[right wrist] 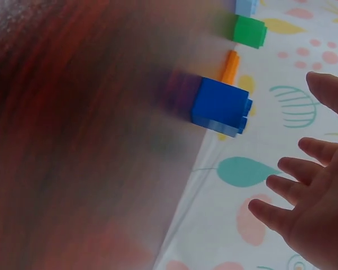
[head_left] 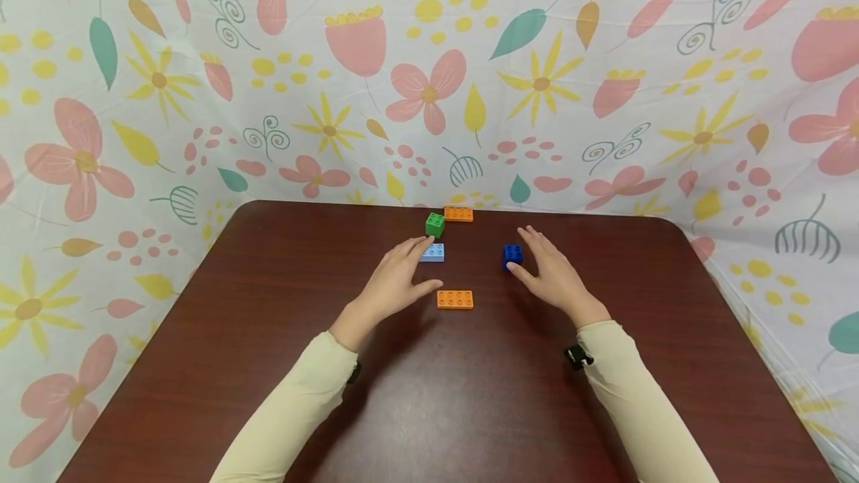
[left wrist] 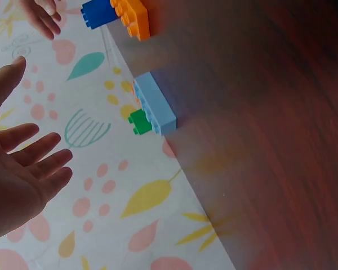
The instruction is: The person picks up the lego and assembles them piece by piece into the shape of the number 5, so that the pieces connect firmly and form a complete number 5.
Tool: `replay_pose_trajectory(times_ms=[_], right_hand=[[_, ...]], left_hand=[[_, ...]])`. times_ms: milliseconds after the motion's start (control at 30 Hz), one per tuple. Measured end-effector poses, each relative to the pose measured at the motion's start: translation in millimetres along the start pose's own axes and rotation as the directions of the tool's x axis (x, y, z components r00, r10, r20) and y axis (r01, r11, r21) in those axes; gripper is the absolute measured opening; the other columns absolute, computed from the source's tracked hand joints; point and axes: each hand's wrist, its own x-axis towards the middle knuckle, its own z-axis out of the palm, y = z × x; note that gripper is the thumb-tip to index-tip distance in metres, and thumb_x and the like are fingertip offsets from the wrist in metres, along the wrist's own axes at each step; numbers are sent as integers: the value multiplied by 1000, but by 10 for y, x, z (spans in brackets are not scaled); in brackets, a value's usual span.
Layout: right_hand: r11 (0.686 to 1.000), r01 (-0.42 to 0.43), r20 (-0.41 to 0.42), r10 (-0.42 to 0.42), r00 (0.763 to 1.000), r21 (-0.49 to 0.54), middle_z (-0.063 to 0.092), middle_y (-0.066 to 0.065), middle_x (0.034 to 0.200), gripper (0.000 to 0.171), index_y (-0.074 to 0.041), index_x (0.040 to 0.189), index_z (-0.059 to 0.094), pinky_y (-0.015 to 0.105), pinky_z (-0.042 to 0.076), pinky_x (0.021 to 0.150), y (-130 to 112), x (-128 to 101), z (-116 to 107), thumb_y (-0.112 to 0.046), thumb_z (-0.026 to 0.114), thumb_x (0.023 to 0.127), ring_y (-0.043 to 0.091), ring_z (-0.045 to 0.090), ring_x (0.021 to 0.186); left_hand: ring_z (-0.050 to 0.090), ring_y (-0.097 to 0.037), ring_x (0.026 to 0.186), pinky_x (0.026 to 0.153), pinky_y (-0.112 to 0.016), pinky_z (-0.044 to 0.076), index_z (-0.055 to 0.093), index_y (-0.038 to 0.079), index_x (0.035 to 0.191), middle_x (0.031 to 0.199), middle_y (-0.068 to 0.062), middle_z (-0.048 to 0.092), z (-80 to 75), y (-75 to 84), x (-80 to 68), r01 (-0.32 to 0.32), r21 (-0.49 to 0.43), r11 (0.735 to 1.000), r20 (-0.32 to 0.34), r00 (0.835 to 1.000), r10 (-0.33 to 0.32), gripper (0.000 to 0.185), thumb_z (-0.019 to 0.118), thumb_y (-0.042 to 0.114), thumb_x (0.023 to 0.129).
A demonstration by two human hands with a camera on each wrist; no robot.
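My left hand hovers over the table, fingers relaxed and nothing held. Closest to it in the head view are a light blue brick, partly hidden by the fingertips, and an orange brick nearer me. Beyond the light blue one stands a small green brick. On the other side my right hand is spread beside a dark blue brick, thumb in front of it in the head view. The right wrist view shows a gap between that hand and the blue brick.
A second orange brick lies at the table's far edge, just behind the green one. The dark brown table meets a white floral cloth at the back and sides. Dark bands sit at both wrists.
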Motion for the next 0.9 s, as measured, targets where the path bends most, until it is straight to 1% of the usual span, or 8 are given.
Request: replay_pose_trajectory(times_ms=[167,367,633,767,900], right_hand=[[999,-31,44,29,999,41,21,23,155,74,-2,151,25,60,24,109,62,11,70,-31,63,94,42,22,140],[996,-39,74,33,997,85,21,23,155,73,-1,151,25,58,22,111,99,47,117,-30,62,95,41,21,141],[991,-51,93,40,995,126,22,23,155,72,-1,150,25,57,22,111,126,70,150,-28,62,95,41,23,141],[989,-54,97,41,994,135,22,24,154,71,-1,150,25,57,23,110,143,76,158,-26,62,95,42,24,140],[988,-56,95,43,995,142,24,26,153,70,0,150,26,58,24,110,162,77,169,-25,62,95,44,26,138]], left_hand=[[39,-32,134,109,-51,30,34,7,149,146,-13,42,82,42,9,-15,-24,1000,39,999,16,77,71,36,87],[39,-33,134,109,-53,31,35,7,148,146,-14,42,177,92,23,0,-74,997,91,996,6,75,73,29,87],[37,-34,135,109,-51,31,33,8,149,148,-16,39,314,94,55,56,-113,992,172,984,-36,76,73,27,87],[37,-34,135,108,-47,34,32,7,150,149,-16,38,367,83,67,81,-155,984,212,976,-47,76,72,25,88],[33,-35,137,109,-47,32,32,6,149,150,-17,36,407,72,81,110,-191,976,245,968,-61,75,72,22,88]])
